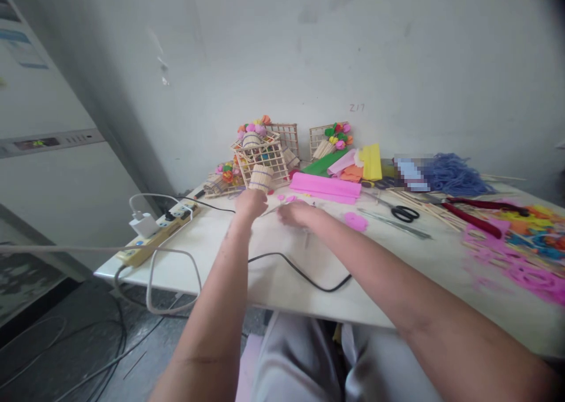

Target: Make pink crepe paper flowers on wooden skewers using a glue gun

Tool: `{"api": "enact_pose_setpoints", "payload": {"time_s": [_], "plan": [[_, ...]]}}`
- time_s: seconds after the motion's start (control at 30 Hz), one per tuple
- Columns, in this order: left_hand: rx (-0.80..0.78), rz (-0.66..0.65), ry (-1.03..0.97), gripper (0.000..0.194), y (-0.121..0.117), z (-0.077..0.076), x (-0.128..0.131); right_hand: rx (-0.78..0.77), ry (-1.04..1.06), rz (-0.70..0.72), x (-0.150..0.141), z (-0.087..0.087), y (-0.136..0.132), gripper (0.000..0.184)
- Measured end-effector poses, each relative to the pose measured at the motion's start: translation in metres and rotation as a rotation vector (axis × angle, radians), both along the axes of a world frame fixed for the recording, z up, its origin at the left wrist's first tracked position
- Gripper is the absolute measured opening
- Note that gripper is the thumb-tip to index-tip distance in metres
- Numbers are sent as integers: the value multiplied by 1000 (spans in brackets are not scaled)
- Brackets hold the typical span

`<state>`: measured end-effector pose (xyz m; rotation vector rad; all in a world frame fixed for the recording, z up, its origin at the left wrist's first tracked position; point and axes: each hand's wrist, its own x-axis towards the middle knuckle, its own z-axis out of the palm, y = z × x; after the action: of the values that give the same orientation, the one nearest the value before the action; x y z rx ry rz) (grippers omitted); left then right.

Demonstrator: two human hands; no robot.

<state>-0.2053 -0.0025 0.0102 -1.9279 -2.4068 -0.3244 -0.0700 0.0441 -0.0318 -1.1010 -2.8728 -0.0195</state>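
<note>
My left hand (pixel 251 204) is closed around the lower end of a small tied bundle of pale wooden sticks (pixel 261 177), held upright over the table. Just to its right, my right hand (pixel 293 213) hovers low with its fingers drawn together. A thin, blurred sliver shows by those fingertips; what they hold is too small to make out. Small pink paper pieces (pixel 290 199) lie just beyond the right hand. Behind the bundle stands a lattice basket of sticks (pixel 269 160) with coloured paper balls about it.
A pink crepe paper roll (pixel 325 187), black-handled scissors (pixel 404 213), tweezers (pixel 397 224) and red-handled pliers (pixel 474 216) lie to the right. Blue yarn (pixel 459 173) sits behind them. A power strip (pixel 156 237) is at the left edge; a black cable (pixel 300 272) crosses in front.
</note>
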Motion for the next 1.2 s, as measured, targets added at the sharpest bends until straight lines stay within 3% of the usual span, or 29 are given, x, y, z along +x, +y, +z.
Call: {"api": "enact_pose_setpoints", "payload": {"time_s": [0.13,0.27,0.53,0.77,0.9,1.1,1.2], "plan": [[-109,-54,67,25,16,-29,11,28,-22,9,10,10,5,34],[-143,-37,103,25,22,-39,17,133,127,45,24,18,9,33],[-120,-114,155,23,25,-45,15,189,480,-121,72,21,12,17],[6,1,56,24,38,-37,18,74,795,-224,109,2,10,13],[39,100,29,28,56,-38,25,44,854,-245,118,0,5,13],[-40,81,19,52,61,-52,34,94,866,-271,129,4,1,18],[-35,77,6,42,58,-57,34,112,889,-303,136,1,4,18]]}}
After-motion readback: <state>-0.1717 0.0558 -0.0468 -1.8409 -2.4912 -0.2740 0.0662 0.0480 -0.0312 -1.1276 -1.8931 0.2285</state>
